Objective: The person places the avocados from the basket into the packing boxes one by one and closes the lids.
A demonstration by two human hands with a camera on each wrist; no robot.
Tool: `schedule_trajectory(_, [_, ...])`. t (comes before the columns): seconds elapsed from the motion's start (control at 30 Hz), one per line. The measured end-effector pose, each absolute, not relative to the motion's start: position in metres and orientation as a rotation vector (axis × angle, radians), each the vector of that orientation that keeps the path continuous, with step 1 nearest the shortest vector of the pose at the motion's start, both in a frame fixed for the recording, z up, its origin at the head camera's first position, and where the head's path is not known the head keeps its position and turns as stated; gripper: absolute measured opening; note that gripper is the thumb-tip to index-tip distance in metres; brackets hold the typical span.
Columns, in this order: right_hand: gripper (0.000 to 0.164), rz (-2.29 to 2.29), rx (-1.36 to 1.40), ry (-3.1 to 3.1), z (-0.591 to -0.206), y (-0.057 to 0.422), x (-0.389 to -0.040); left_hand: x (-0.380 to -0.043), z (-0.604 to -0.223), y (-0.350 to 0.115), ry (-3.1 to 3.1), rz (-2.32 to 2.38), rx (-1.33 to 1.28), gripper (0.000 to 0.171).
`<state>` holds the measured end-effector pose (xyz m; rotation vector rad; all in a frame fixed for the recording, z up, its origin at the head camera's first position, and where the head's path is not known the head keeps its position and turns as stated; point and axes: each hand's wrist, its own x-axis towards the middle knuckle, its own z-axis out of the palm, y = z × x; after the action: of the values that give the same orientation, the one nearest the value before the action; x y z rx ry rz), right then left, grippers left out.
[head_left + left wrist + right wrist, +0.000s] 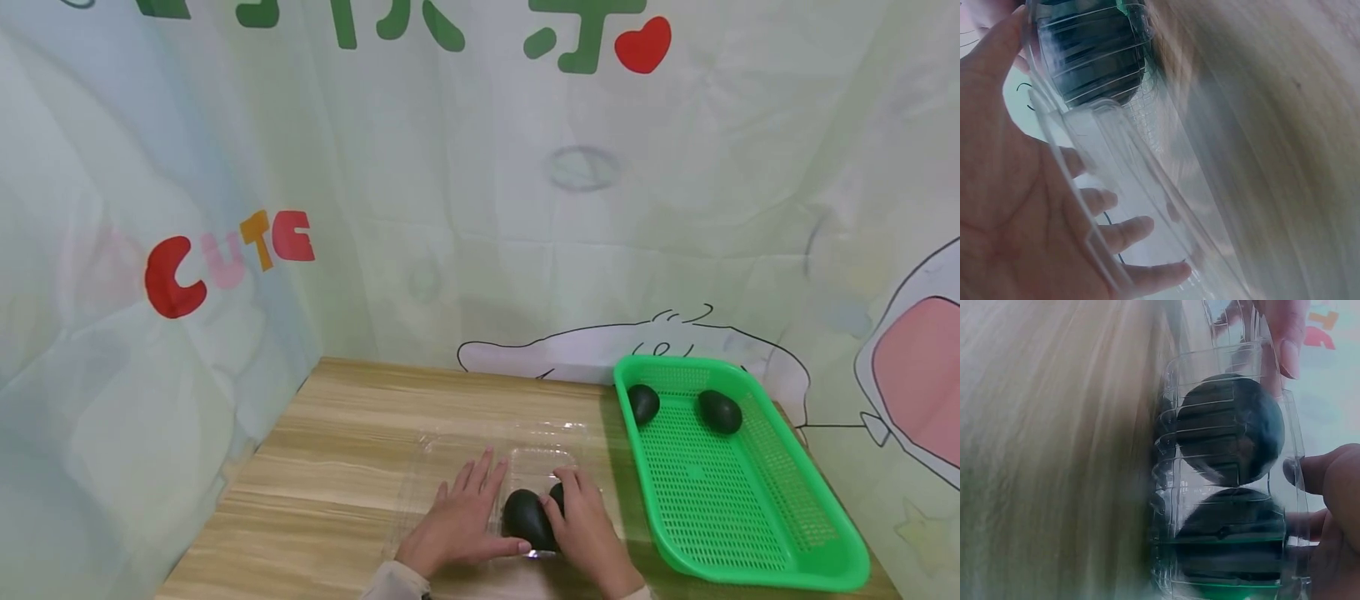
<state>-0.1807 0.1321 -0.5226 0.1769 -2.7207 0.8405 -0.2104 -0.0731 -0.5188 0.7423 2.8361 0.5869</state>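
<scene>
A clear plastic clamshell box [543, 458] lies unfolded on the table, its lid half at the left. One dark avocado [527, 521] sits in the near part of its tray half. Right beside it is a second avocado [557, 493], mostly covered by my right hand [588, 529], which grips it with the thumb between the two fruits. My left hand [465, 525] spreads its straight fingers over the lid half, thumb stretched along the near rim below the first avocado. Both avocados show through the ribbed box wall in the right wrist view.
At the right stands a green plastic basket [750, 521] with one avocado [643, 404] against its left wall and another avocado [720, 412] near the back. A printed curtain [480, 275] hangs behind the wooden table [300, 492].
</scene>
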Motion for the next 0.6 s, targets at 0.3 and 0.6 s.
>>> schedule_trajectory(0.3, [0.036, 0.977, 0.203, -2.768, -0.505, 0.144, -0.171, -0.209, -0.52, -0.074, 2.821, 0.594, 0.731, 0.12])
schedule_trajectory(0.6, [0.04, 1.049, 0.223, -2.668, -0.46, 0.185, -0.155, -0.21, -0.519, -0.074, 2.827, 0.615, 0.757, 0.12])
